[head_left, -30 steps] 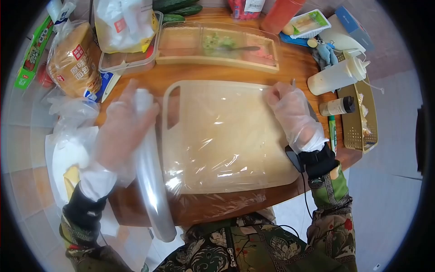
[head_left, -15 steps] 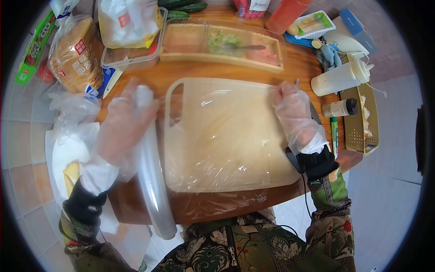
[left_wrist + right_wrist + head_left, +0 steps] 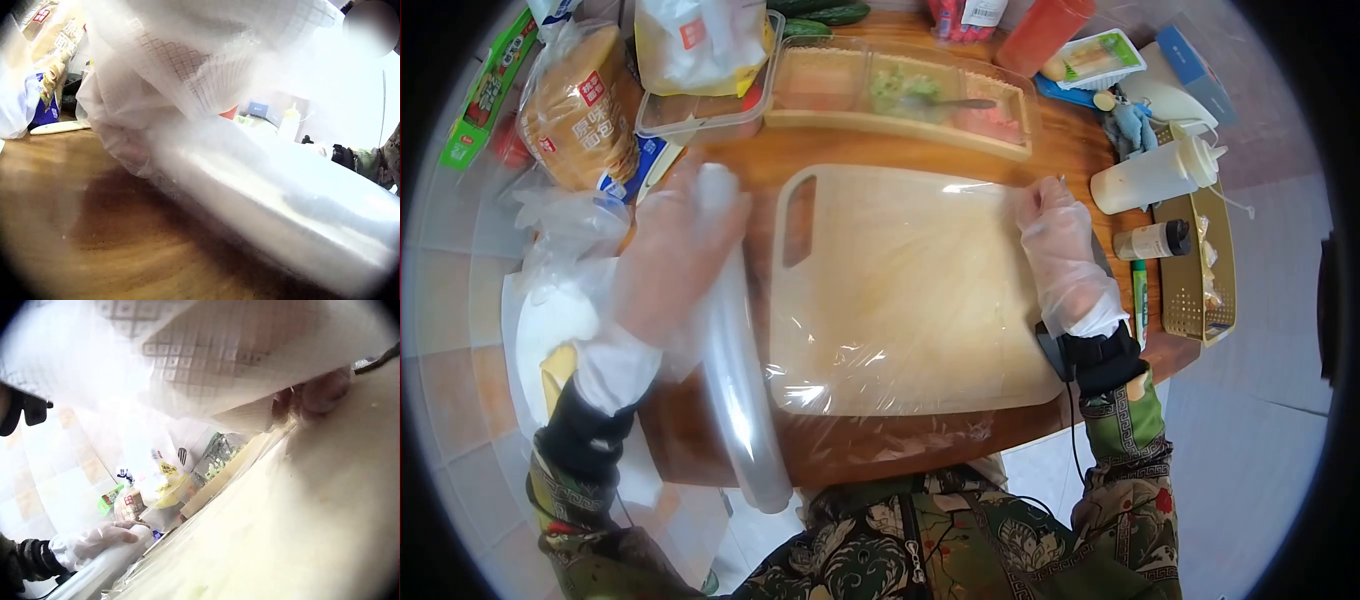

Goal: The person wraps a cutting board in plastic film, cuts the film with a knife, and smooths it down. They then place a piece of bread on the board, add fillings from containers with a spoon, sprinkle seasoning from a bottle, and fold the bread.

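Observation:
A pale cutting board (image 3: 900, 290) lies on the wooden table (image 3: 840, 455) with a sheet of cling film (image 3: 880, 370) stretched over it. My gloved left hand (image 3: 675, 250) grips the cling film roll (image 3: 740, 400), which lies just left of the board. In the left wrist view the roll (image 3: 281, 206) rests on the table (image 3: 75, 237) under that hand (image 3: 187, 75). My gloved right hand (image 3: 1055, 235) is at the board's upper right edge, fingers curled down on the film's end. In the right wrist view its fingertips (image 3: 319, 394) sit on the covered board (image 3: 300, 537).
Behind the board stand a divided tray (image 3: 900, 95) of fillings, a bread bag (image 3: 575, 110) and cucumbers (image 3: 820, 12). A white squeeze bottle (image 3: 1155, 170), a small bottle (image 3: 1145, 240) and a yellow basket (image 3: 1195, 270) are at the right. Plastic bags and a plate (image 3: 550, 340) lie left.
My left hand has drawn the roll leftward, off the board's left edge, and the film lies flatter and tighter. The right hand has stayed at the board's right edge.

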{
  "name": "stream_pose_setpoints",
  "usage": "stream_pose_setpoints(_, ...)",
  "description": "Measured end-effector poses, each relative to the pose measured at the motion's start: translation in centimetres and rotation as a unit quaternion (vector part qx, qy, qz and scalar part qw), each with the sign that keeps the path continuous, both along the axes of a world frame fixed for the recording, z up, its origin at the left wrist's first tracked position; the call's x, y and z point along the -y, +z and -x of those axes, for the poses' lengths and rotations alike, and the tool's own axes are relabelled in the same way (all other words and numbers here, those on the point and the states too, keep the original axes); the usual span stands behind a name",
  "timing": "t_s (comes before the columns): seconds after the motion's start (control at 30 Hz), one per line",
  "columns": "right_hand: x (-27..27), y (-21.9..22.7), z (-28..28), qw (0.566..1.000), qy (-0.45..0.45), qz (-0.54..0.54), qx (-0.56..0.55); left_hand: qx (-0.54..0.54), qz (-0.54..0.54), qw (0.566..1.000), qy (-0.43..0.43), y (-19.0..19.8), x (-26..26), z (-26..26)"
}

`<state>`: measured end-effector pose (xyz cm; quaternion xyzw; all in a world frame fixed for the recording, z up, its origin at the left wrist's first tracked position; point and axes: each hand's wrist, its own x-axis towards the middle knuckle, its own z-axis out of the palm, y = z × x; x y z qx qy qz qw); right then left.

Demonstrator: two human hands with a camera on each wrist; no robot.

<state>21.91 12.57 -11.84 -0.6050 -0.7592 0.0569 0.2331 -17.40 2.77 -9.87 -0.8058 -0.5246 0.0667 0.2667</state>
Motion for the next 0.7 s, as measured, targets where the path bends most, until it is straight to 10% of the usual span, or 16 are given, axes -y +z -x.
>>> stream_pose_setpoints(0.2,0.1,0.1,-0.5,0.997,-0.057,0.048,-0.031,0.197,0.011,0.979,0.048,0.5,-2.4,-1.2)
stream_pose_setpoints(0.27,0.1,0.0,-0.7,0.996,-0.062,0.044,-0.043,0.421,0.044,0.892,0.161,0.8,-3.2,-1.8)
stream_pose_setpoints(0.5,-0.3,-0.7,-1.3,0.997,-0.044,0.0,-0.06,0.466,0.069,0.859,0.201,1.9,-3.3,-3.3)
stream_pose_setpoints(0.57,-0.3,-0.7,-1.3,0.997,-0.036,-0.012,-0.074,0.308,0.088,0.94,0.119,1.6,-3.1,-2.9)
stream_pose_setpoints(0.7,-0.2,-0.3,-1.1,0.995,-0.043,0.019,-0.093,0.256,0.045,0.965,0.021,3.0,-2.5,-4.0)
